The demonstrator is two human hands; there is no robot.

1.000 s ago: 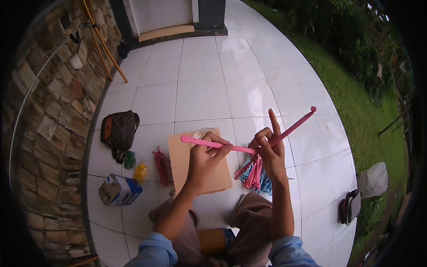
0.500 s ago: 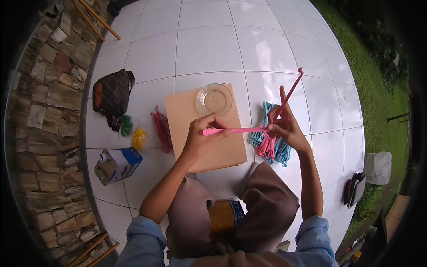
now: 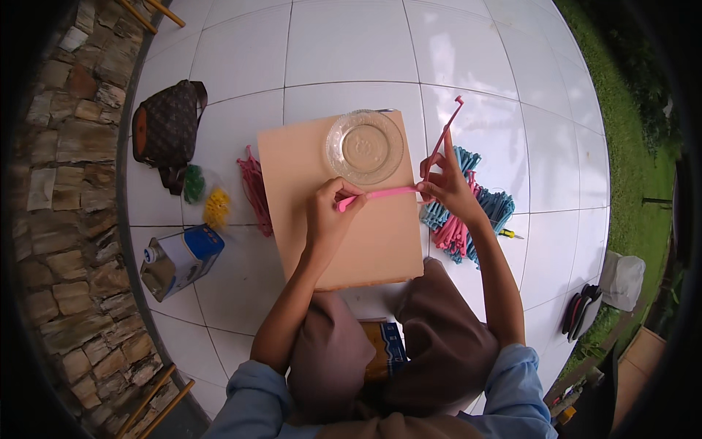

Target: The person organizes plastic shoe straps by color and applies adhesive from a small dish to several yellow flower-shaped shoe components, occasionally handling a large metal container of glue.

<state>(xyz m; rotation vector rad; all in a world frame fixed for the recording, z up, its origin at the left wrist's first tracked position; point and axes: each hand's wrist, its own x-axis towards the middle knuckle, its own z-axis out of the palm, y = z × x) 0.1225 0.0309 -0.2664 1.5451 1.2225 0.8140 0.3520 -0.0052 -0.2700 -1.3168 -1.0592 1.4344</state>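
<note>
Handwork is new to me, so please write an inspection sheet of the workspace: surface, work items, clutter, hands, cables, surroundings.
Surface: tan board on white tiled floor.
Work items: pink strip and darker strip (possibly one piece), glass plate on board, pink bundle and blue bundle at right.
Clutter: brown shoulder bag, blue metal can, yellow pieces, green bundle, screwdriver.
Hands: left hand pinches pink strip; right hand holds both strips.
Cables: nothing seen.
Surroundings: stone wall left, grass right.

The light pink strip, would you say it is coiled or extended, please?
Extended: the light pink strip runs nearly straight from left hand to right hand.
</note>
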